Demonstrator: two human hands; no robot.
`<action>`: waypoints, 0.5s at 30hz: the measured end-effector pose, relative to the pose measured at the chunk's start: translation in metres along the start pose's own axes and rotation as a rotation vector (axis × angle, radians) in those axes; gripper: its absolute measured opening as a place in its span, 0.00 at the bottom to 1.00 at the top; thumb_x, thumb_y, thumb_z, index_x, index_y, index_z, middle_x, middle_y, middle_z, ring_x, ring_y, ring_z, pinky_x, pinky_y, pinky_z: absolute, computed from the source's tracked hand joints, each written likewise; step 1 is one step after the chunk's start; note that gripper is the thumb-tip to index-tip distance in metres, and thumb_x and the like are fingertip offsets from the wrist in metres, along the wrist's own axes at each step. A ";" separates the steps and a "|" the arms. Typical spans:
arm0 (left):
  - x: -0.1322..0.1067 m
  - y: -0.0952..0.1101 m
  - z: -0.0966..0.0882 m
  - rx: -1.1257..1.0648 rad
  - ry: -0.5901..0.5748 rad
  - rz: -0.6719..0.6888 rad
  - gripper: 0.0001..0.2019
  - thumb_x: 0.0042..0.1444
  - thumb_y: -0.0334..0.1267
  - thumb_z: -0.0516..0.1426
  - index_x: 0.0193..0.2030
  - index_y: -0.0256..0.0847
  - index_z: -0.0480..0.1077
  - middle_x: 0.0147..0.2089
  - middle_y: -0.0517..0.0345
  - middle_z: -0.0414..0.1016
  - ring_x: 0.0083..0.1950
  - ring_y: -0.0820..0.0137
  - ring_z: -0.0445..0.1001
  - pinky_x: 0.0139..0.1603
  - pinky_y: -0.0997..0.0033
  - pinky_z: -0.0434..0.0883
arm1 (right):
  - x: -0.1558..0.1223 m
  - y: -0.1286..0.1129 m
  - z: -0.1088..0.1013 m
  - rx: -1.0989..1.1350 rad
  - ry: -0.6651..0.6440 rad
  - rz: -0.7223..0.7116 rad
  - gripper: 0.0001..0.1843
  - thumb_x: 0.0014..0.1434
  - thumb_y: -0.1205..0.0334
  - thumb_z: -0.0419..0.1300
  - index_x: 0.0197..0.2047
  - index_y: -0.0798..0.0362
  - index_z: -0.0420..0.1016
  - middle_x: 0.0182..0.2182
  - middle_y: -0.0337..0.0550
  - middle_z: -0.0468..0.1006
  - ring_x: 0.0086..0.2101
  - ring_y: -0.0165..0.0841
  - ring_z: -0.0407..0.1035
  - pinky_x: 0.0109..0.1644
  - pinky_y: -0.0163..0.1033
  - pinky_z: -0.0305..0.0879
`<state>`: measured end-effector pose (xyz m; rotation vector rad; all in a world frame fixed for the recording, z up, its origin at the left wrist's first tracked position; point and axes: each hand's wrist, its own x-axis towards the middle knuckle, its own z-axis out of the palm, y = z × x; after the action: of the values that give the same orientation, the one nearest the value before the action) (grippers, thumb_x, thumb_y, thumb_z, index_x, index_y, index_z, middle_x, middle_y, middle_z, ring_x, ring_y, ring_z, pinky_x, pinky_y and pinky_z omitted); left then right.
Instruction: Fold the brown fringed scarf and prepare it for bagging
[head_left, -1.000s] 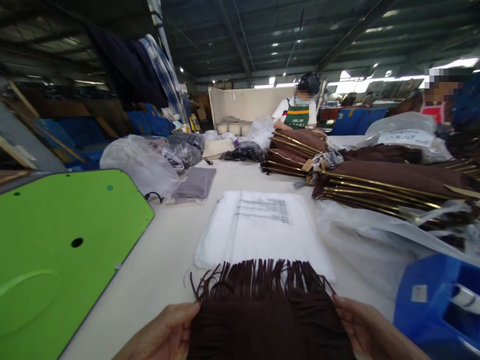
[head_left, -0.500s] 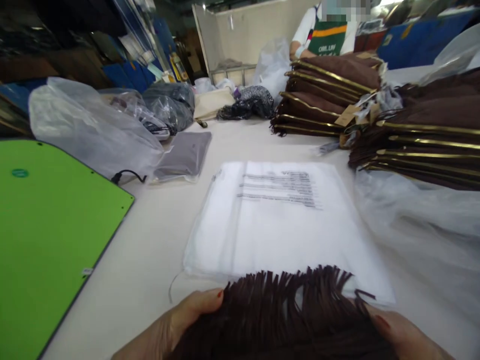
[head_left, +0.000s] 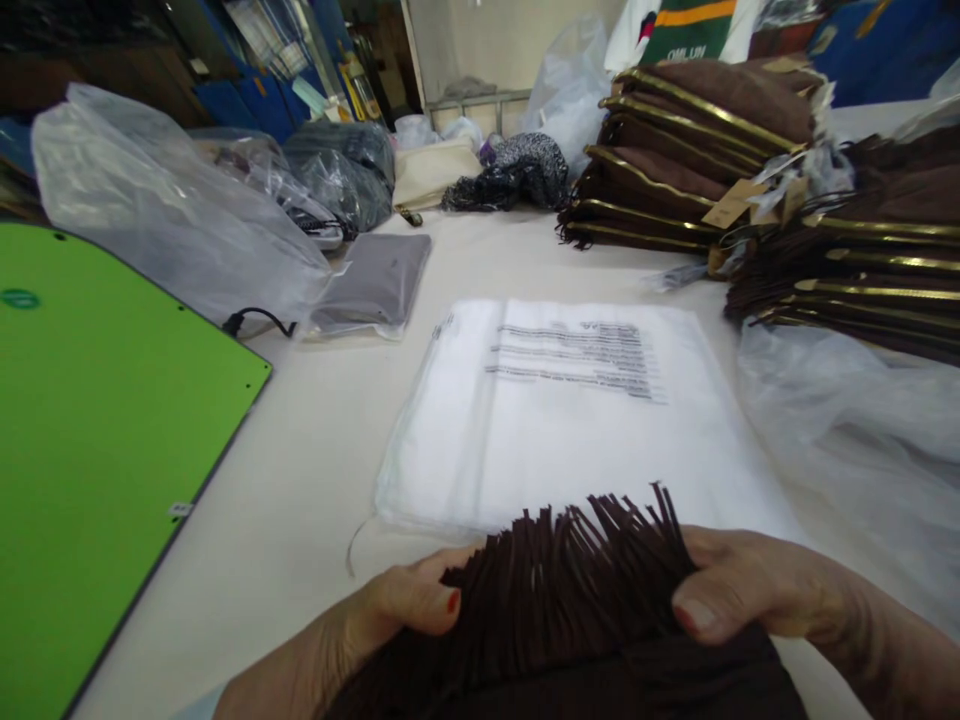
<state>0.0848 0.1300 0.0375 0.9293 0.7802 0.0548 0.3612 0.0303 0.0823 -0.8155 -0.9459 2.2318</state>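
A dark brown fringed fabric piece (head_left: 555, 630) fills the bottom middle of the head view, its loose strands pointing away from me. My left hand (head_left: 405, 605) grips its left side, thumb on top. On the right side my right hand (head_left: 742, 585) holds it the same way, thumb pressed over the fringe and fingers behind. The fabric's near end runs out of view. Just beyond the fringe lies a stack of white translucent plastic bags (head_left: 555, 430) with printed black text, flat on the table (head_left: 300, 480).
A green board (head_left: 112, 440) stands at the left. Stacks of brown fringed items with gold zips (head_left: 690, 160) are at the right, beside clear plastic (head_left: 847, 420). Behind lie a bagged grey item (head_left: 375, 285) and a black patterned bundle (head_left: 525, 170). A person in a green apron (head_left: 690, 30) stands beyond.
My right hand has moved up and inward over the fringe, and shows more fully. The fringe strands have drawn closer together. The camera view has tilted down slightly.
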 end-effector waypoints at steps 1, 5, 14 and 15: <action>-0.009 0.007 0.014 -0.021 -0.043 -0.002 0.29 0.33 0.44 0.67 0.45 0.34 0.72 0.46 0.44 0.74 0.60 0.48 0.62 0.60 0.53 0.59 | 0.001 -0.007 0.008 -0.072 -0.025 -0.008 0.22 0.47 0.59 0.60 0.45 0.59 0.74 0.37 0.43 0.79 0.47 0.40 0.70 0.56 0.42 0.58; -0.040 0.015 0.064 0.137 -0.235 0.099 0.32 0.43 0.46 0.64 0.56 0.38 0.66 0.54 0.46 0.70 0.60 0.49 0.61 0.60 0.52 0.60 | -0.010 -0.002 0.038 -0.430 0.101 0.007 0.25 0.52 0.61 0.59 0.54 0.53 0.68 0.45 0.42 0.77 0.49 0.41 0.68 0.53 0.42 0.64; -0.020 -0.088 0.060 1.502 -0.262 1.141 0.29 0.61 0.27 0.48 0.66 0.38 0.41 0.60 0.51 0.63 0.65 0.66 0.53 0.66 0.58 0.48 | -0.018 0.135 0.033 -1.431 0.596 -0.664 0.17 0.62 0.64 0.51 0.53 0.44 0.67 0.45 0.36 0.78 0.50 0.31 0.67 0.65 0.45 0.42; -0.021 -0.097 0.062 1.586 -0.240 1.196 0.29 0.60 0.27 0.49 0.66 0.37 0.41 0.60 0.53 0.64 0.64 0.68 0.54 0.66 0.62 0.49 | -0.016 0.146 0.033 -1.465 0.624 -0.697 0.17 0.63 0.66 0.49 0.53 0.45 0.67 0.44 0.35 0.78 0.50 0.28 0.67 0.65 0.43 0.41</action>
<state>0.0812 0.0194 -0.0004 2.7487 -0.2477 0.3917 0.3097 -0.0794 -0.0064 -1.3081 -2.0312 0.3627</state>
